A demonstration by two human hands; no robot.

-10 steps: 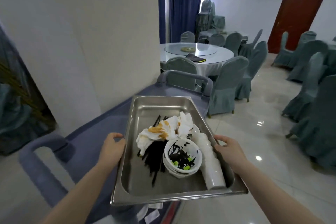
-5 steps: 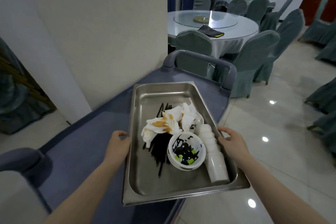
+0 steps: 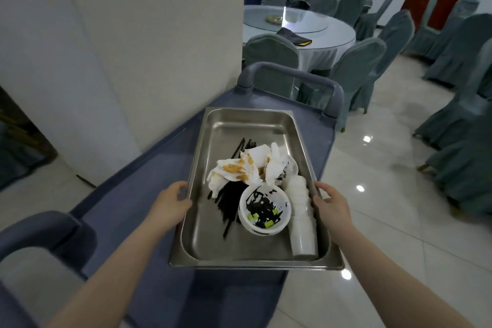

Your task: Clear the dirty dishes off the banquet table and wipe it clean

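Steel pan (image 3: 247,125) of dirty dishes held over the blue service cart (image 3: 149,194). Left hand (image 3: 171,204) and right hand (image 3: 330,205) each curl fingers round a long rim.

Best lowered level; the stacked white cups (image 3: 302,218) lie loose and would likely roll.

Inside: sauce-smeared bowl (image 3: 265,209), stained napkins (image 3: 245,170), black chopsticks (image 3: 230,200).

Cart handle (image 3: 290,74) stands beyond the pan's far end. Banquet table (image 3: 300,32), chairs around it, a dark cloth (image 3: 294,38) on it, sits well apart; wiping likely remains.

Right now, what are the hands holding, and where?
The steel pan, by its long side rims: left hand on the left rim, right hand on the right.
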